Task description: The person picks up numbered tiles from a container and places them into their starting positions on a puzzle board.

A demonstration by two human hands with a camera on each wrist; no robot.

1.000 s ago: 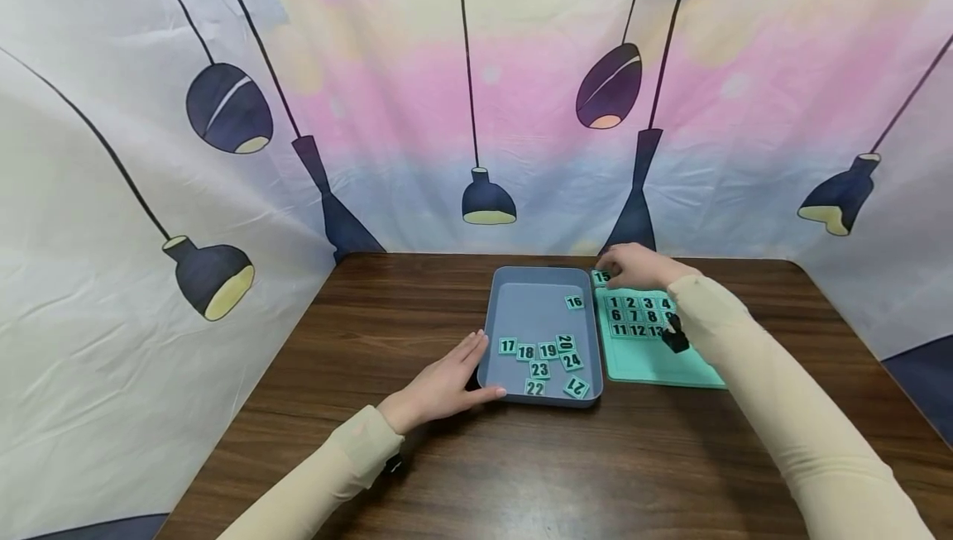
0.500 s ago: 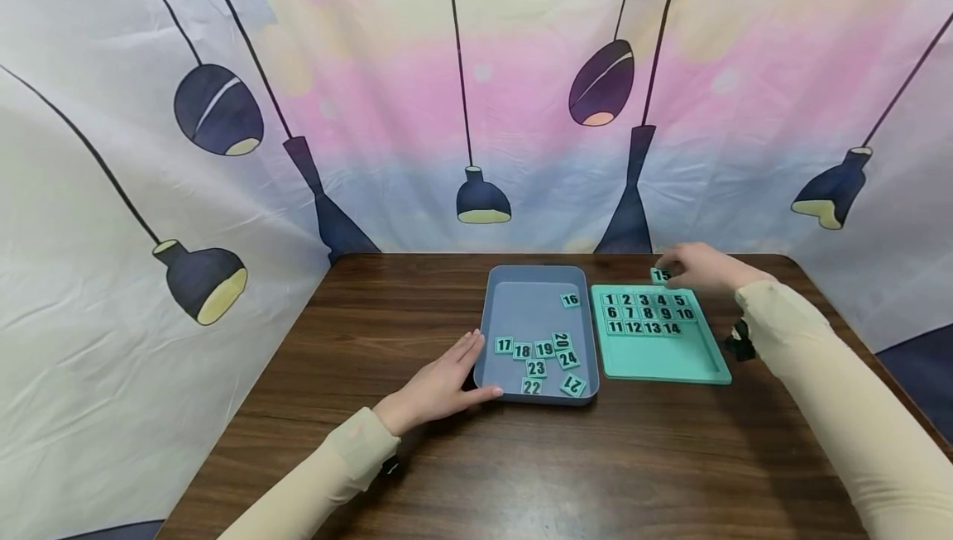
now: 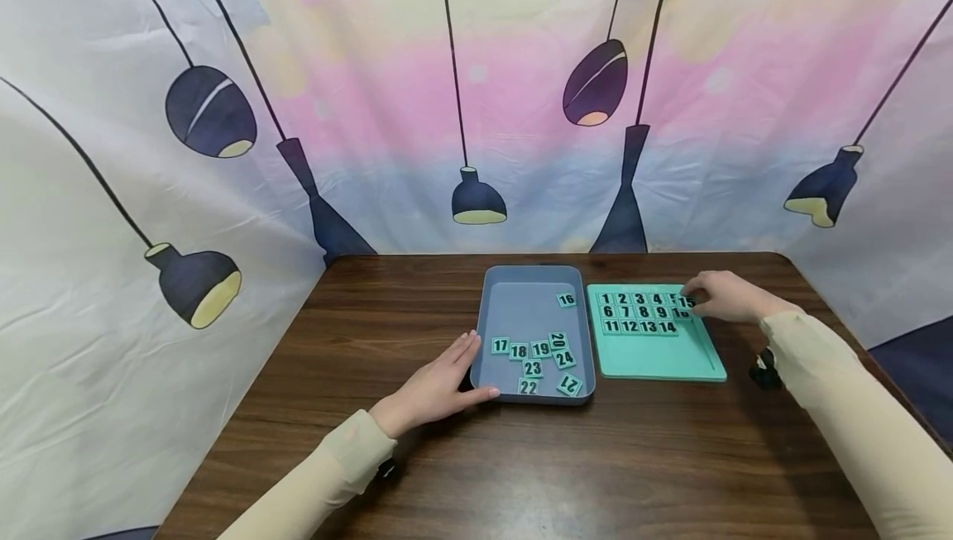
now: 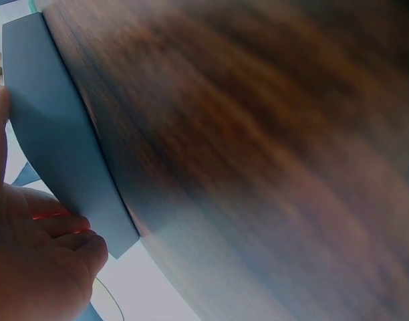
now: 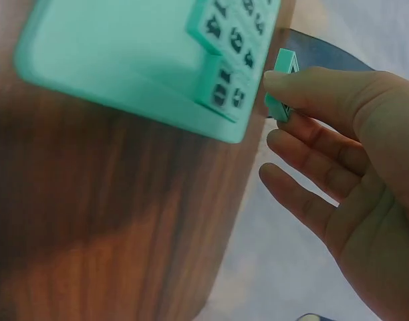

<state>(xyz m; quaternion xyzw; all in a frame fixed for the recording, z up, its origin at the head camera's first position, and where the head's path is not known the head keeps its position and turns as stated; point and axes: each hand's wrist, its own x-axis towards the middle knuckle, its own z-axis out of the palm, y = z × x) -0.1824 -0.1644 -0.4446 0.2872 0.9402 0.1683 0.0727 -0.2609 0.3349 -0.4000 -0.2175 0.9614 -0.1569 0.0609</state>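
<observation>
My right hand (image 3: 730,296) pinches a small teal number tile (image 3: 687,303) marked 15 between thumb and index finger. In the right wrist view, the tile (image 5: 283,83) hangs above the board's far edge, while the other fingers are loosely spread. Below it lies the teal board (image 3: 658,358), with tiles 1 to 14 in rows; tiles 5 and 10 are partly covered. My left hand (image 3: 428,383) rests against the grey-blue tray (image 3: 521,284) at its near left corner, fingers extended along the side. Tile 16 (image 3: 567,300) lies alone in the tray's upper right.
Several loose tiles lie in the tray's near half, among them tile 23 (image 3: 532,369) and a turned tile 21 (image 3: 569,384). Tray and board stand side by side on a dark wooden table (image 3: 476,457). A curtain (image 3: 387,93) printed with lamps hangs behind.
My right hand has carried tile 15 rightward from beside the tray's far corner, past the board's far edge, then down over its right end. The left hand stays at the tray.
</observation>
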